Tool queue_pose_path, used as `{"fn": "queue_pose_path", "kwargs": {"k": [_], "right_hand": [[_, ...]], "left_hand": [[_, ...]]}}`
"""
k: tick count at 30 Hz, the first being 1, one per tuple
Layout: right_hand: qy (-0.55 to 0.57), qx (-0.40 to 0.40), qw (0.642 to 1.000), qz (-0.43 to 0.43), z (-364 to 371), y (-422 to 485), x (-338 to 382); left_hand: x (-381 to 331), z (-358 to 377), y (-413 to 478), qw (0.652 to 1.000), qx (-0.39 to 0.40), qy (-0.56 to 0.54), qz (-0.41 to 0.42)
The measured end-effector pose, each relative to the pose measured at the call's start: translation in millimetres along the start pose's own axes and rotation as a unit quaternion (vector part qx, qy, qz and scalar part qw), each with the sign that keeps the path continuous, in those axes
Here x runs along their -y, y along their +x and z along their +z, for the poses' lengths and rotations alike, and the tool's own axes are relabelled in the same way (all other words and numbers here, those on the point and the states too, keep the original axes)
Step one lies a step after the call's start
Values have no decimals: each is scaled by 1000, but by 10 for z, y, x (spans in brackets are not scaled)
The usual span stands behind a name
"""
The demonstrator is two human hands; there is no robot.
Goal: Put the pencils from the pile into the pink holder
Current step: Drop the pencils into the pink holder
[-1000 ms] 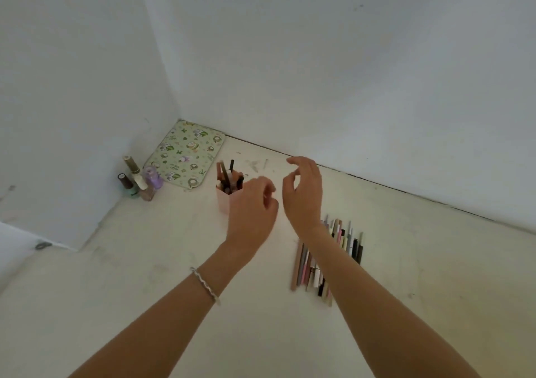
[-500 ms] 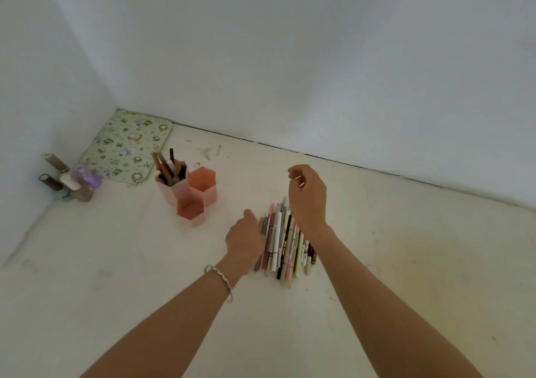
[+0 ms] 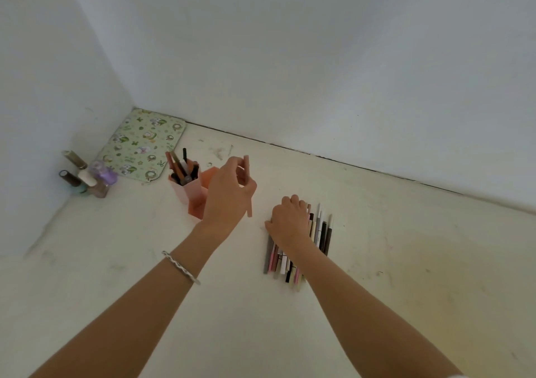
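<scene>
Head view shows the pale worktop point(image 3: 377, 261) running into a corner of white walls. A green patterned mat point(image 3: 142, 144) lies in that corner, with small bottles point(image 3: 87, 178) just beside it. The pink holder point(image 3: 191, 190) stands near the mat, several pencils upright in its tallest cup. To its right, the pile of pencils point(image 3: 319, 232) lies flat, side by side. My right hand point(image 3: 290, 222) rests on the pile, fingers curled down; whether they grip anything, I cannot tell. My left hand point(image 3: 229, 194), just in front of the holder, pinches one pink pencil point(image 3: 249, 200), held nearly upright.
</scene>
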State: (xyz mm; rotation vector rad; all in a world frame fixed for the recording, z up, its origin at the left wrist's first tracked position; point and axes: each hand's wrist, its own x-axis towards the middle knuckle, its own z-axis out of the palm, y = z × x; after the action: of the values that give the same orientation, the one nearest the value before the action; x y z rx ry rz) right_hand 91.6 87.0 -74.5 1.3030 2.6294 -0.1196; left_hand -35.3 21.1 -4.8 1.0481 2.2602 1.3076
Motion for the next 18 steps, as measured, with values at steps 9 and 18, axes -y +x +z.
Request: {"fn": "queue_pose_path", "kwargs": {"k": [9,18], "right_hand": [[330,-80,938,64,-599,105,239],[573,-303,761,-30,-1265,236,622]], "left_hand": [[23,-637,147,977,-173,-86,87],[482,-948,273,976,-198,13,90]]}}
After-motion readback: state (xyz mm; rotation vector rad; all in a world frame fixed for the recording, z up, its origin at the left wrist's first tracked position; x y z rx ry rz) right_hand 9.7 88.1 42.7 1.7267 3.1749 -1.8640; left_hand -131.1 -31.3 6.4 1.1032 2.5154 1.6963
